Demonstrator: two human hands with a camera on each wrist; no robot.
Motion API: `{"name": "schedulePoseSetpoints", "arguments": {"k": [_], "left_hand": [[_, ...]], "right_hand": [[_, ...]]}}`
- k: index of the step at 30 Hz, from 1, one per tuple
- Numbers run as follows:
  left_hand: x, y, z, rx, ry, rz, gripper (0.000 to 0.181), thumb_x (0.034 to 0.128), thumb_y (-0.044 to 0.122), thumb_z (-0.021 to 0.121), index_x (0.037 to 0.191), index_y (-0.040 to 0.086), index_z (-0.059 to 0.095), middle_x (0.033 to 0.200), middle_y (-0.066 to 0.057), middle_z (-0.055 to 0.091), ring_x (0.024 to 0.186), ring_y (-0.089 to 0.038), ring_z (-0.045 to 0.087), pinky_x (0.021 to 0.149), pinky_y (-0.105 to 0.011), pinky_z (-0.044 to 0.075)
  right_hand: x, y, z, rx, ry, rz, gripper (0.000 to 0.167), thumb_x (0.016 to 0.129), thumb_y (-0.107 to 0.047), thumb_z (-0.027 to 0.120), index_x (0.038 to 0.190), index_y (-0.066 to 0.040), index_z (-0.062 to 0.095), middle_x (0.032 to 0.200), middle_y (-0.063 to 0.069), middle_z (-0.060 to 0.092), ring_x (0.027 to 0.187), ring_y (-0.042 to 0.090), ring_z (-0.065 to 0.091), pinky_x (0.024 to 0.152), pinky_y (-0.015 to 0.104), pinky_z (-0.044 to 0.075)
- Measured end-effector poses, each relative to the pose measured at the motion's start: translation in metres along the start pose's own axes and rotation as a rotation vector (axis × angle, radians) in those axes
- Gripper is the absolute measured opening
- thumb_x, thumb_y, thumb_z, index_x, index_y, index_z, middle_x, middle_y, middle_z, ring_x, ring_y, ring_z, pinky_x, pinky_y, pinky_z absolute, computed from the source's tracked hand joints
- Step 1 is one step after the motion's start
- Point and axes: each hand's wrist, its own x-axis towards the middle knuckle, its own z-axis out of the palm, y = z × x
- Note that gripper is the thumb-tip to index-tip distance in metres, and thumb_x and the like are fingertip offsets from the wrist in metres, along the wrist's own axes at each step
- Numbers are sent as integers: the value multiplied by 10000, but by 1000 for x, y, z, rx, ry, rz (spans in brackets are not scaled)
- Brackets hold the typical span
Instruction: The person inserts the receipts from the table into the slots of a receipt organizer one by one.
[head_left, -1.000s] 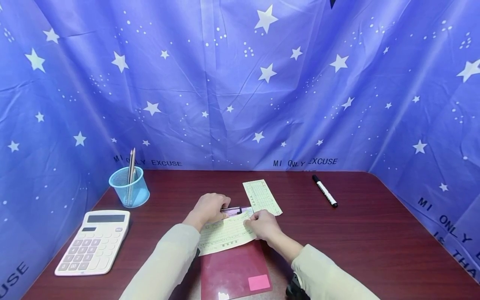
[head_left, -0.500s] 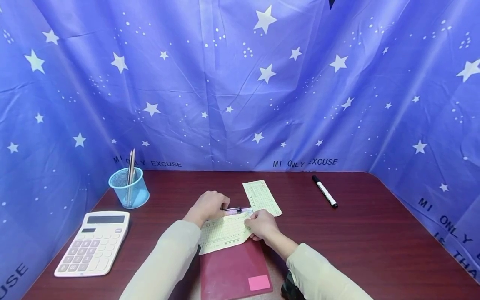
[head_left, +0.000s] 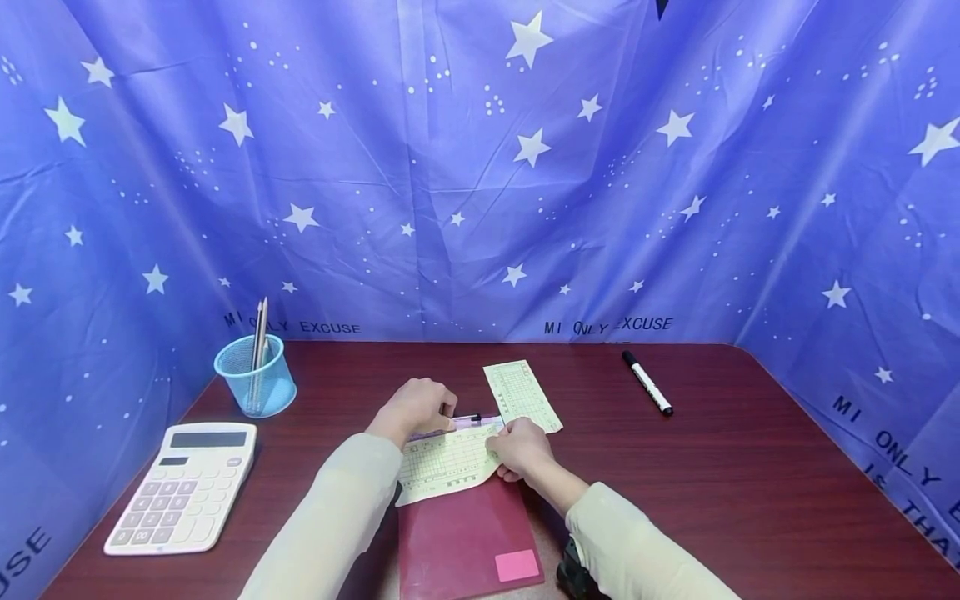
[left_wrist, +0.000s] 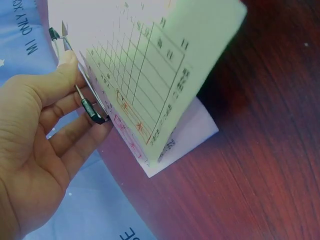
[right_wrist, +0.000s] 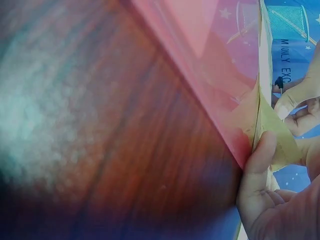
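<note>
Pale green, a printed slip [head_left: 446, 464] lies slantwise across the top of a dark red folder [head_left: 461, 542], its right end pinched in a person's right hand [head_left: 525, 446]. The left hand [head_left: 420, 407] grips the metal clip [left_wrist: 91, 109] at the upper edge; whether that clip stands sprung or loose is hard to judge from the wrist view. A second slip [head_left: 522, 396] lies on the wooden table [head_left: 750, 467] just beyond the right hand. Should the clip snap down while the paper sits askew, it could catch the sheet crooked; a sharp tug from the right could crease or tear the held end.
</note>
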Motion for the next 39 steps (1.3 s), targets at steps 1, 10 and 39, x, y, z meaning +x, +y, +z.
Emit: {"name": "schedulePoseSetpoints", "arguments": {"k": [1,10,39], "left_hand": [[0,0,0,0,-1,0,319,864,247,818,660,205,577,666,72,532,691,-138,499,732,-341,466],[0,-2,2,-14,6,-7,336,863,270,819,661,202,559,651,72,508,681,-134,478,718,-327,440],[-4,1,11,78,87,43,392,819,290,850,661,170,513,622,60,453,651,-156,444,680,-358,436]], "right_hand": [[0,0,0,-5,4,3,147,863,-65,612,727,-55,558,526,39,549,402,72,509,401,208,465],[5,-2,0,-89,17,20,142,893,-116,593,764,-78,549,509,19,584,390,59,532,395,180,389],[8,-7,-2,-45,-45,14,166,941,-170,617,824,-63,568,562,22,580,406,65,558,434,194,358]]}}
